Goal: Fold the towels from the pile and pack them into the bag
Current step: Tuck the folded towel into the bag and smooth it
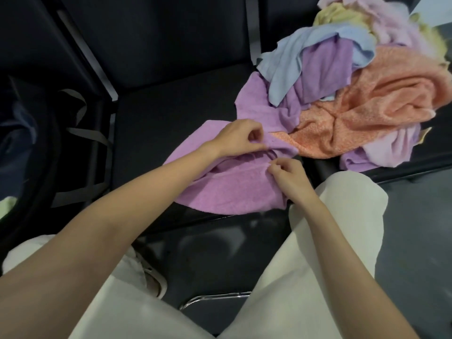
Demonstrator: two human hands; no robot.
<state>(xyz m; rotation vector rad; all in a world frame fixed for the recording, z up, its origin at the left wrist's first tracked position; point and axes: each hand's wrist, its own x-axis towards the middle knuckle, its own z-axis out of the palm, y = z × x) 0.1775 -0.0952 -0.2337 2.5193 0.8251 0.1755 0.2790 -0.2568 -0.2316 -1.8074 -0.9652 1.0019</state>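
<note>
At far left, dark bag [36,143] barely discernible; both hands [238,138] pinching purple towel [227,189]

head cam | looks forward and down (steeply) | close over lap and seat [156,113]

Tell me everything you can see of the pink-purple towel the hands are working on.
The pink-purple terry towel lies crumpled, not yet folded, on the dark seat, its near edge hanging over the seat's front. A stitched band runs across it. The left hand pinches a bunched ridge near its far side; the right hand pinches the cloth just below. Its far end touches the orange towel of the pile.
</note>
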